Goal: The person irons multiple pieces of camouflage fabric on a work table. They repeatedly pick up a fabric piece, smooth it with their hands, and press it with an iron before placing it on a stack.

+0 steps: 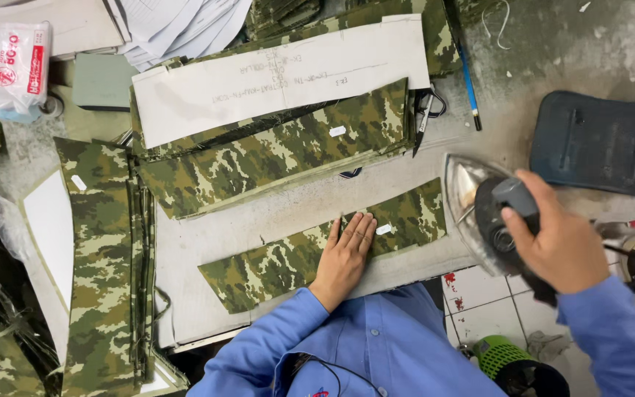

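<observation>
Camouflage cloth strip (pixel 310 254) lies pinned flat on the counter (pixel 214 235), an iron (pixel 479 213) lifted at its right end.

Nearest, the left hand (pixel 345 259) presses palm-down on the strip, fingers (pixel 361 229) straight and together, gripping nothing. To the right, the right hand (pixel 558 239) has its fingers closed around the iron's dark handle, the soleplate tilted up off the counter. Farther off lies a stack of camouflage pieces (pixel 273 151) under a white paper pattern (pixel 281 73); a dark pad (pixel 600 141) sits far right.
</observation>
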